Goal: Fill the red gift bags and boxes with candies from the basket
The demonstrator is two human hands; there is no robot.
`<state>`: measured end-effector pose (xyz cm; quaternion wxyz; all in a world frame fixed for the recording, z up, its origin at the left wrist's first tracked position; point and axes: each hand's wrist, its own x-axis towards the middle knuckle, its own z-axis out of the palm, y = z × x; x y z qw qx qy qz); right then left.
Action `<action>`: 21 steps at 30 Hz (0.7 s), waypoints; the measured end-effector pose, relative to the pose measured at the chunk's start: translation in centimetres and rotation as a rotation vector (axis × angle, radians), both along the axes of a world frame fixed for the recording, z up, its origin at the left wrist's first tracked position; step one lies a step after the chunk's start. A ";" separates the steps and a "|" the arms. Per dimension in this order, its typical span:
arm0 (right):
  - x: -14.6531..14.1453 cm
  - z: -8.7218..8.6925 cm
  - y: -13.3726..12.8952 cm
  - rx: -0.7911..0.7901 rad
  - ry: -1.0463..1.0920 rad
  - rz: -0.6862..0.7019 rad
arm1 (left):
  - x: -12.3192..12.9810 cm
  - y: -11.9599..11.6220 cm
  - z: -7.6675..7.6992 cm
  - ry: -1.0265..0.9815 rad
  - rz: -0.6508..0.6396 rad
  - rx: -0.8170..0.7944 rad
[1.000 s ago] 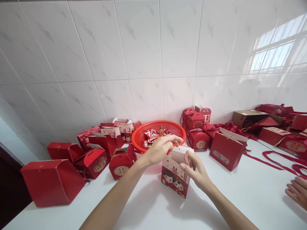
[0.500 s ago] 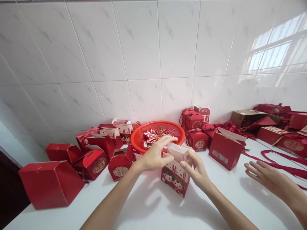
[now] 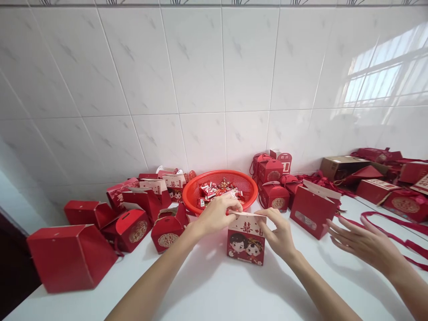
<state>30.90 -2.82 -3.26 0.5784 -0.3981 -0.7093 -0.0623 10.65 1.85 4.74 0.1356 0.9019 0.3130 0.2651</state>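
A small upright gift box (image 3: 245,248) with two cartoon figures and a cream top stands on the white table in front of the basket. My left hand (image 3: 219,214) pinches the left end of its top edge, fingers curled over it. At the right end of the same edge, my right hand (image 3: 276,229) grips with thumb in front and fingers behind. The top flaps are pressed together between the two hands. Wrapped sweets (image 3: 210,189) lie in the red basket (image 3: 190,189) just behind.
Several red boxes (image 3: 67,258) stand at the left. A plain red bag (image 3: 310,207) stands to the right, with another person's hand (image 3: 361,240) beside it. Red ribbons (image 3: 371,216), stacked boxes and a cardboard box (image 3: 334,167) lie farther right.
My hands have come down onto the box's top and its flaps, apart before, are now together. The box has turned to face the front. The other person's hand has moved left toward the plain bag.
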 end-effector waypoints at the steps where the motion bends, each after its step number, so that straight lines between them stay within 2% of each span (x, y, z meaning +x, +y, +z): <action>1: 0.3 0.2 0.0 0.051 -0.033 -0.046 | 0.0 0.0 0.3 0.008 -0.009 0.011; 6: 2.8 1.4 0.2 0.249 -0.010 -0.355 | -0.4 0.1 3.3 0.098 -0.069 0.027; 11: 5.9 1.0 1.4 0.241 0.043 -0.579 | -1.9 -0.3 6.9 0.265 -0.086 0.061; 16: 8.5 -0.1 2.7 0.156 0.168 -0.650 | -5.4 -1.2 9.0 0.399 0.047 0.101; 21: 10.0 -1.1 3.8 0.114 0.246 -0.702 | -11.0 -1.3 9.2 0.403 0.245 0.077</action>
